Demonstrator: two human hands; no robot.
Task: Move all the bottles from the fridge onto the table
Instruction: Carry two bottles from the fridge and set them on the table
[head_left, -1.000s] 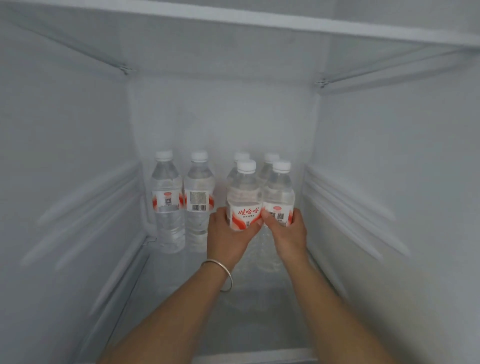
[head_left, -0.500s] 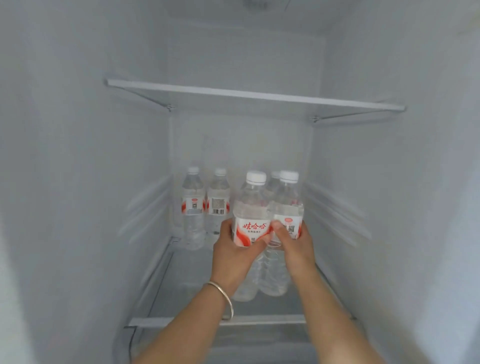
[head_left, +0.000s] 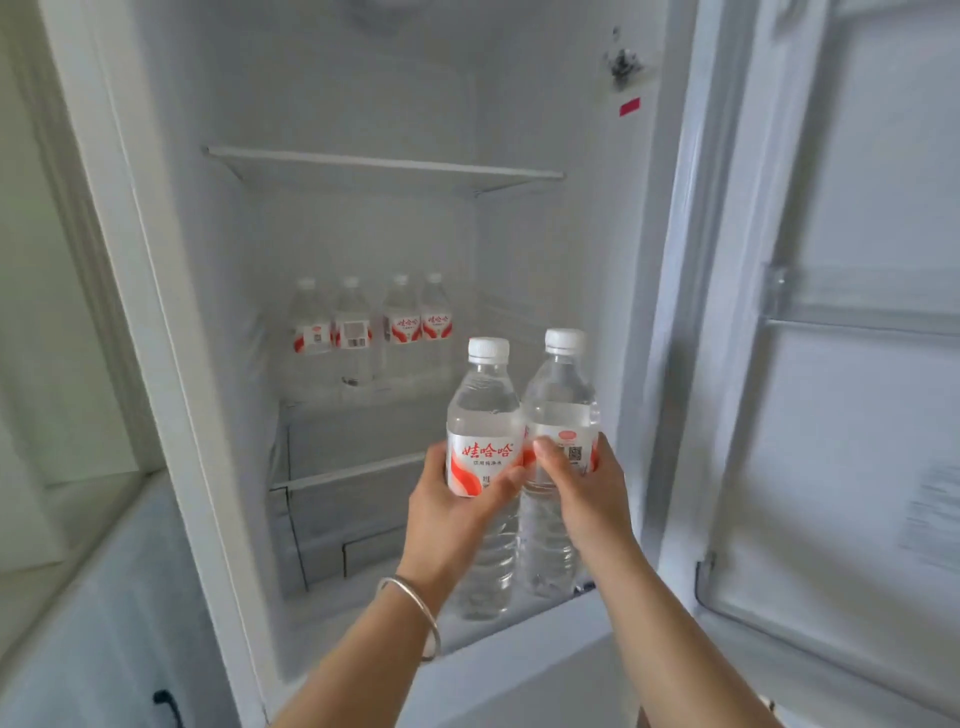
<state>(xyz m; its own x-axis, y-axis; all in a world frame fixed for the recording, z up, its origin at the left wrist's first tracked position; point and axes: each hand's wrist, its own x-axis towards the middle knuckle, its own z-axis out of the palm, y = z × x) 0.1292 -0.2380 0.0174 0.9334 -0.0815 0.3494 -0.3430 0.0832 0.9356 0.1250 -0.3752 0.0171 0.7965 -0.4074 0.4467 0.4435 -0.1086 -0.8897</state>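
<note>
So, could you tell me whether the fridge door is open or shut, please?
Open: the fridge door is swung to the right, leaving four bottles on the shelf visible.

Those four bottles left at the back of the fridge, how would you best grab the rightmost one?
Probably round its labelled middle, coming straight in from the open front. The rightmost bottle stands upright, close against its neighbour, so the front face is the free side.

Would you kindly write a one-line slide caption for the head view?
Left hand and right hand each grip an upright water bottle before the open fridge; four bottles remain inside.
</note>
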